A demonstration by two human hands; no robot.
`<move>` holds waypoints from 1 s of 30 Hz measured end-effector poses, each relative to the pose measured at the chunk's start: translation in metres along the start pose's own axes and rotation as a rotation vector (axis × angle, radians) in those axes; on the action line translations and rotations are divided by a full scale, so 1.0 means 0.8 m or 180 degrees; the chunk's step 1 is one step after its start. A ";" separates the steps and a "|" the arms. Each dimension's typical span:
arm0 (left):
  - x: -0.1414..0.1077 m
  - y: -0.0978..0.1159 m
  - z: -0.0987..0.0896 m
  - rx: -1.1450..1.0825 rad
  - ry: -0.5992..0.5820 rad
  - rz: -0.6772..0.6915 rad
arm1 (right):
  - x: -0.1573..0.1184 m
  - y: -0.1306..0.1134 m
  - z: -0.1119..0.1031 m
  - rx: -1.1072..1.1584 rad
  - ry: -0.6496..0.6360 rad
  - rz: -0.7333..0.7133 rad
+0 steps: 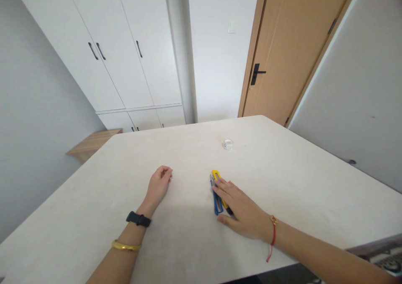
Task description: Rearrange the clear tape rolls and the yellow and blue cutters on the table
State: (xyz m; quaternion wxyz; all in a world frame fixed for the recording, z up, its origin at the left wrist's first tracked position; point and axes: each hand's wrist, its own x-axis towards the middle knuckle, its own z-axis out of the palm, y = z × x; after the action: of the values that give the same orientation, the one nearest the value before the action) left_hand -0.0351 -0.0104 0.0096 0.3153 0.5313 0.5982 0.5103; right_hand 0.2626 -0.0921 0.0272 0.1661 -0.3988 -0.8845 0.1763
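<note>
Utility knives lie together under my right grip point(240, 208): a yellow utility knife point(216, 176) with a black tip and a blue utility knife point(216, 202) side by side, touching, their upper ends sticking out past my fingertips and pointing away from me. That grip is open, with the fingers point(224, 188) laid flat across both knives and the thumb point(223, 220) resting on the counter point(282, 179) just beside the blue knife, so the knives are touched but not closed in. A red string bracelet point(273, 233) with a small gold charm circles that wrist. My left grip point(158, 187) rests on the counter to the left of the knives, its fingers loosely curled around nothing, with a black wristband point(138, 219) and a gold bangle point(125, 246) on the arm behind it. Ahead of the right grip, well apart from it, sits a small roll of clear tape point(228, 144). Far beyond both grips, past the counter's edge, stand white cabinets point(125, 53) with dark handles and a wooden door point(292, 45) with a black lever handle point(257, 72), while a wooden shelf point(92, 145) juts from the wall on the left.
</note>
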 end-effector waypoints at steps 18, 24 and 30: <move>-0.091 0.086 0.135 0.2035 -0.2826 0.1405 | -0.028 0.081 -0.043 -0.0145 0.0195 0.0298; -0.059 0.104 0.195 0.2070 -0.2764 0.1471 | -0.010 0.116 -0.065 -0.0081 0.0077 0.0449; -0.036 0.097 0.232 0.1993 -0.2649 0.1598 | 0.009 0.139 -0.077 -0.0006 0.0204 0.0248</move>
State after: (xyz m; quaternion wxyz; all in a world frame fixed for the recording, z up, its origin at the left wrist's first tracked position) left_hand 0.1667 0.0068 0.0262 0.2210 0.8810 0.4020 0.1161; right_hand 0.3569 -0.0061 0.0333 0.1869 -0.4385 -0.8627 0.1690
